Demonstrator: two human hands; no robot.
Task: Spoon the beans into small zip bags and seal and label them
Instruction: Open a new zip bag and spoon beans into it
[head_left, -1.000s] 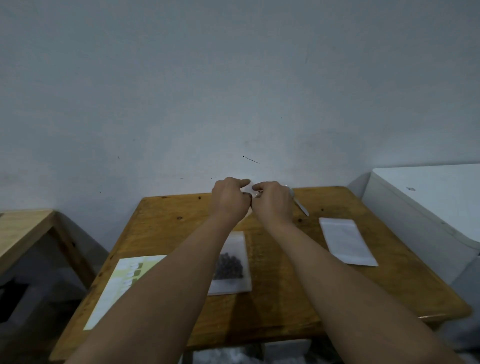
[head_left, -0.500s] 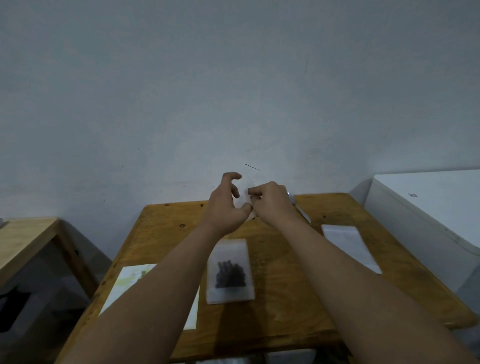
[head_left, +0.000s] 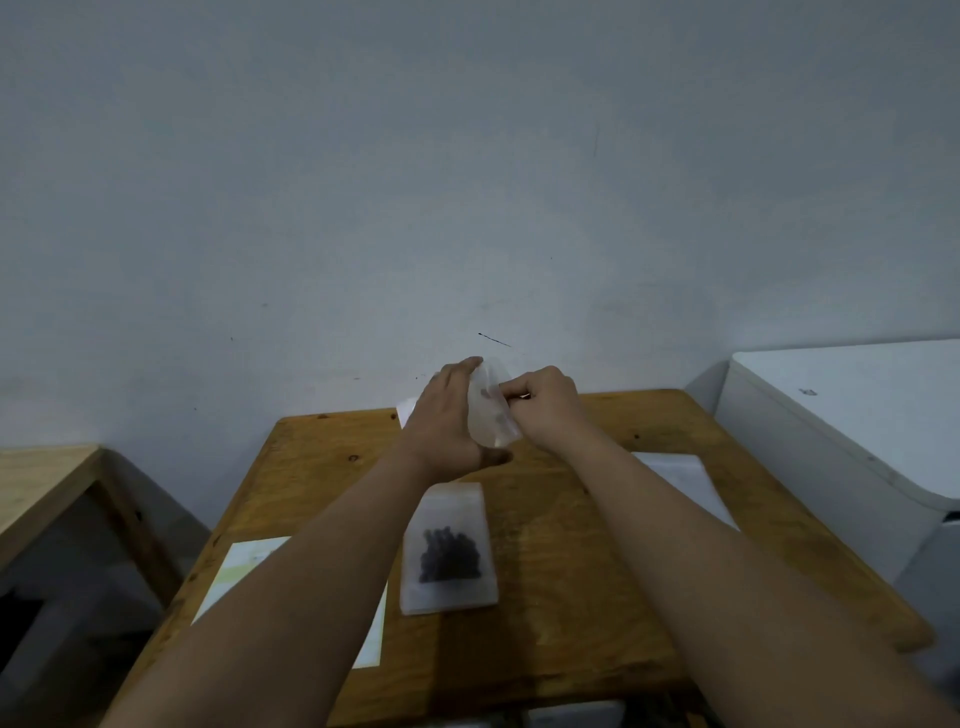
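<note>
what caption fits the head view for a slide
Left hand and right hand hold a small clear zip bag over the wooden table, where a bean-filled bag lies beside a paper sheet.

Left hand (head_left: 447, 426) and right hand (head_left: 550, 410) hold zip bag (head_left: 491, 418).

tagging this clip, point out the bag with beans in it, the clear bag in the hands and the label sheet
bag with beans (head_left: 448, 554), head view, its middle, over the dark beans
clear bag (head_left: 491, 415), head view, its see-through middle
label sheet (head_left: 234, 582), head view, its uncovered left part
</note>
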